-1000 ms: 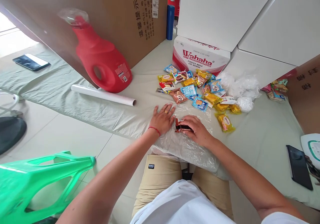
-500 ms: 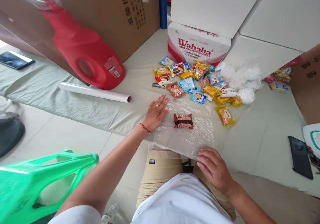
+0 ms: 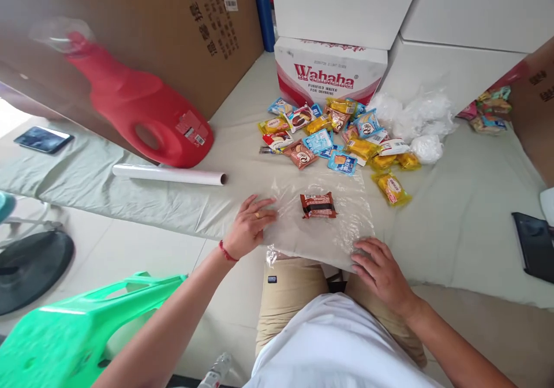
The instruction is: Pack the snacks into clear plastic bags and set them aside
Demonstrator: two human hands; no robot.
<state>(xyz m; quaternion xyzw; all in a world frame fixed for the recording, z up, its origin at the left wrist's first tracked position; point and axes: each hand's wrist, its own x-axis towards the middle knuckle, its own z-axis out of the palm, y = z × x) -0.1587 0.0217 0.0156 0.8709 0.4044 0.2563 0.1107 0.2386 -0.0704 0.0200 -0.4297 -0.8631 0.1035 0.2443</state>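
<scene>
A clear plastic film sheet (image 3: 294,238) lies wrinkled on the cloth-covered surface, its near edge hanging over above my lap. On it rests a snack in a brown wrapper (image 3: 319,205). My left hand (image 3: 251,223), with a ring and a red cord bracelet, is at the film's left edge, fingers apart and slightly bent. At the near right corner of the film, my right hand (image 3: 381,269) rests with loosely spread fingers. Neither hand touches the brown snack. Behind the film lies a pile of wrapped snacks (image 3: 320,142) in blue, yellow, brown and red packaging.
A Wahaha carton (image 3: 331,73) stands behind the snacks, beside crumpled clear plastic (image 3: 426,114). To the left are a red jug (image 3: 147,105), a white tube (image 3: 168,175) and a phone (image 3: 43,138). A dark phone (image 3: 536,243) lies far right; a green stool (image 3: 82,324) stands lower left.
My left hand has drawn back left and slightly toward me, from lying flat on the film to its left edge. The right hand stays at the near right corner. The view has shifted a little.
</scene>
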